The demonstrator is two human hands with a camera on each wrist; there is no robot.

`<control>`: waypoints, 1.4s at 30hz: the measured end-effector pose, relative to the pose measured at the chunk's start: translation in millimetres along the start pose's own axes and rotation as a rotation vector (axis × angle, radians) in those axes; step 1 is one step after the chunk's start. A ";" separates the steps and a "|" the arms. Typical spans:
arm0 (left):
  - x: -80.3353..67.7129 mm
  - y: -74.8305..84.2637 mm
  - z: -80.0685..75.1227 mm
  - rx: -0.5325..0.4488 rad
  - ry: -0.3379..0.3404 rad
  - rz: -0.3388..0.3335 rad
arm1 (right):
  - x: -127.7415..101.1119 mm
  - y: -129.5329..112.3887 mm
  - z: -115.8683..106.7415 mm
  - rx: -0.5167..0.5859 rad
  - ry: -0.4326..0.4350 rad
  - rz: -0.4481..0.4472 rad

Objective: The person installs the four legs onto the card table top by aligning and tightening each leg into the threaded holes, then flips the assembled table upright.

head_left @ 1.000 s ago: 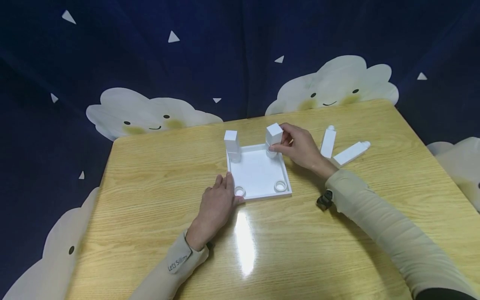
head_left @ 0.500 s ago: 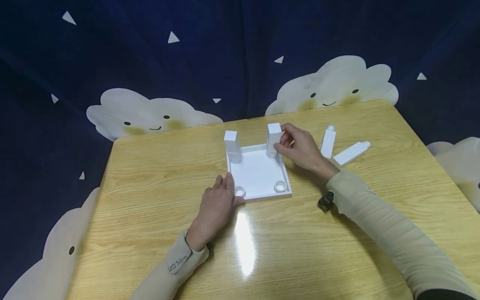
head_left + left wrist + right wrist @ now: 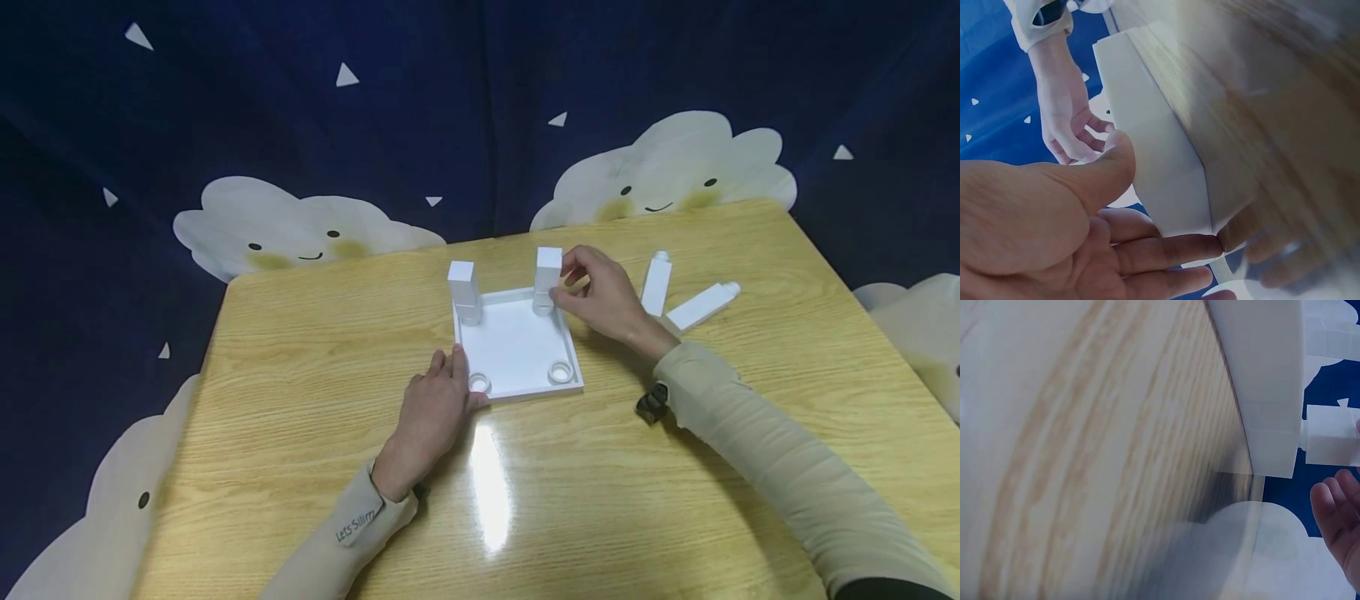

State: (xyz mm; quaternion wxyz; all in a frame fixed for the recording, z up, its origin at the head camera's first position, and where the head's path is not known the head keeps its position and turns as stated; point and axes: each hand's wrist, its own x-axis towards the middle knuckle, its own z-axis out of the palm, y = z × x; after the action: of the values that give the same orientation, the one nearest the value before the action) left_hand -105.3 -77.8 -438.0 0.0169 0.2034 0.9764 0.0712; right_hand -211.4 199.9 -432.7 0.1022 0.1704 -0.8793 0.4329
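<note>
A white square tray (image 3: 517, 346) with a raised rim lies on the table, with round sockets (image 3: 560, 372) at its two front corners. White square posts stand upright at its back corners: a left post (image 3: 463, 283) and a right post (image 3: 548, 271). My left hand (image 3: 433, 408) holds the front left corner, fingers along the left side and thumb at the front; the left wrist view shows the thumb against the tray's side (image 3: 1154, 125). My right hand (image 3: 603, 292) pinches the right post from its right side, thumb low and index finger higher. Its other fingers are apart from the post (image 3: 1333, 434).
Two loose white posts, one upright in the view (image 3: 657, 283) and one slanted (image 3: 703, 307), lie on the wooden table (image 3: 315, 358) right of the tray, beyond my right wrist. Each has a rounded narrow end. A dark blue curtain (image 3: 480, 108) hangs behind the table.
The right post has turned in my right hand, so its top now sits squarer to the tray. My right hand has shifted slightly right. The left hand and tray have stayed still.
</note>
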 end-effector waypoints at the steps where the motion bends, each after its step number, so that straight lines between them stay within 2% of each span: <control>1: -0.1 0.2 -0.5 0.000 -0.001 0.000 | 0.0 -0.1 0.0 0.002 -0.001 0.005; 11: -1.1 -0.2 -1.0 0.007 0.026 0.017 | -0.3 -3.1 0.4 0.012 -0.037 0.074; 21: -1.2 0.6 -1.4 0.011 0.021 0.014 | 1.5 -2.5 2.8 -0.040 -0.061 0.000; 31: -2.4 0.2 -1.1 0.007 0.042 0.021 | 1.6 -2.4 3.0 -0.041 -0.048 -0.001; 42: -1.8 0.8 -1.4 -0.001 0.024 0.015 | 2.9 -2.0 3.7 -0.036 -0.023 0.006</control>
State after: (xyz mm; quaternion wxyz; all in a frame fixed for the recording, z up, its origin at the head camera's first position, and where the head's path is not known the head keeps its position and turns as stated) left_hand -103.5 -77.9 -436.5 0.0047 0.2099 0.9749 0.0744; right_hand -213.4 195.2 -432.5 0.0938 0.1710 -0.8886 0.4151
